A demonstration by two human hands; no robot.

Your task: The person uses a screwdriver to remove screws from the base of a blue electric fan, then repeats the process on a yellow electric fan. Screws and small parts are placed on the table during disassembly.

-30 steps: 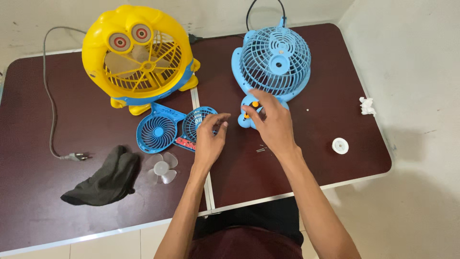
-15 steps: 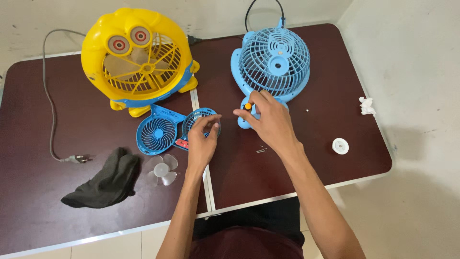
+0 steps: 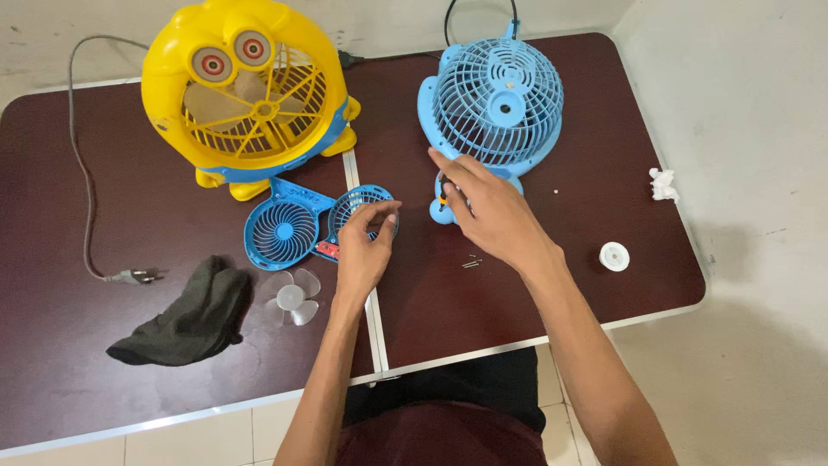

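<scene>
My right hand point(image 3: 493, 216) pinches a small orange screwdriver point(image 3: 443, 195) at the foot of the round blue fan point(image 3: 496, 97) on the brown table point(image 3: 535, 267). My left hand point(image 3: 363, 246) has its fingers closed on the little blue fan grille point(image 3: 355, 207).

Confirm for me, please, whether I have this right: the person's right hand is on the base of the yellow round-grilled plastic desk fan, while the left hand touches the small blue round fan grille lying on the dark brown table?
Not quite. In the head view, the right hand is on the base of the light blue round-grilled plastic desk fan, not the yellow fan, which stands untouched to the left. The rest holds: the left hand touches the small blue round fan grille lying on the dark brown table.
</scene>
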